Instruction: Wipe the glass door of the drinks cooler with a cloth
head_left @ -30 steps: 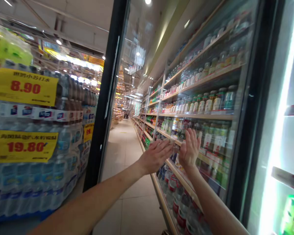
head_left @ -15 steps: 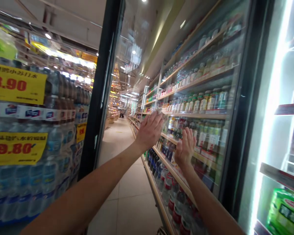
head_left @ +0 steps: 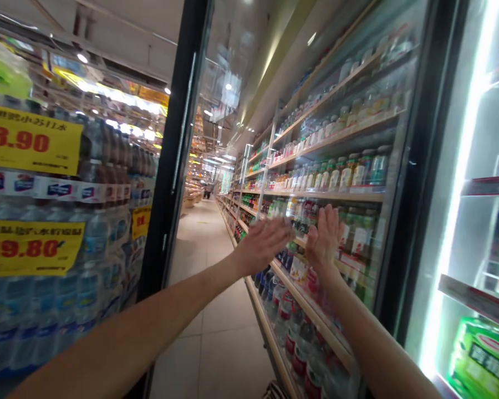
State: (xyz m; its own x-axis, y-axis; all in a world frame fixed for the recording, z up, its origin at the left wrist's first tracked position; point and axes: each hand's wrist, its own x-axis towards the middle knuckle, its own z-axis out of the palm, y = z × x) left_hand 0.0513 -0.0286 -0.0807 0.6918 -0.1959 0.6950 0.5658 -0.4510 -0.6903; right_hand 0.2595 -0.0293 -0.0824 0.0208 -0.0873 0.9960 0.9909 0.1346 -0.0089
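Observation:
Flat against or just in front of the glass door pane [head_left: 241, 50], my left hand [head_left: 264, 244] has its fingers stretched out to the right, slightly blurred. A small pale patch shows at its fingertips; whether that is a cloth or a reflection I cannot make out. My right hand [head_left: 324, 238] is raised beside it, palm towards the glass and fingers up, holding nothing visible. Whether it touches the pane is unclear. The pane sits in a black door frame [head_left: 178, 127], and shelves of bottled drinks [head_left: 336, 174] show through it.
Stacked water bottles [head_left: 95, 238] with yellow price signs [head_left: 33, 138] stand at the left. On the right is a lit cooler [head_left: 444, 221] with shelves and a green pack [head_left: 482, 354]. A tiled aisle [head_left: 220, 310] runs ahead behind the glass.
My left hand has slid down and a little right, its fingers turning from up-slanted to more level. My right hand has moved slightly up and right. The view has shifted slightly.

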